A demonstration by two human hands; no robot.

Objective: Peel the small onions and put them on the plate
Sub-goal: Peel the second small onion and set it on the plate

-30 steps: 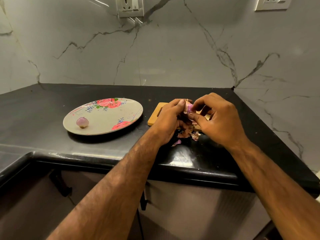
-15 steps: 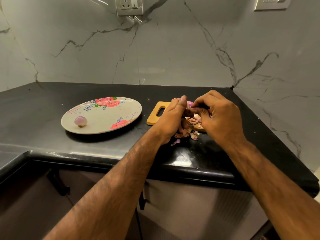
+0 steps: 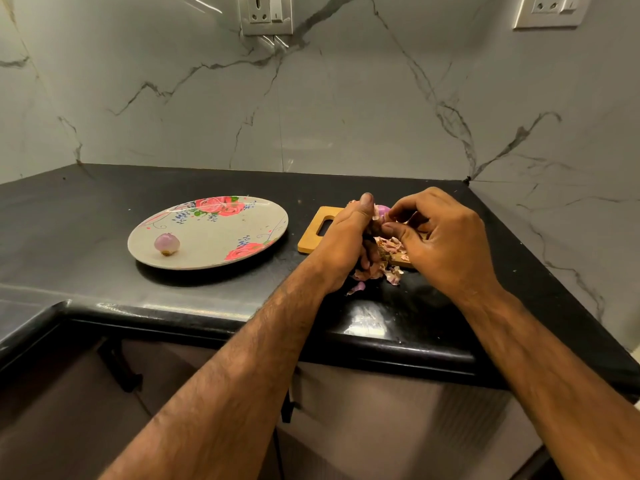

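Pinching 1 onion [image 3: 381,212]: left hand [image 3: 343,244] and right hand [image 3: 446,244].

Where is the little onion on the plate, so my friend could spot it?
Look on the black counter for the round flowery plate, left of the wooden board. The onion lies alone near the plate's left edge, smooth and pale purple, unlike the other onion, held in the left hand.

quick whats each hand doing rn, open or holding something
Left hand: closed, gripping the small onion.
Right hand: closed, fingertips pinching at the skin of the small onion.
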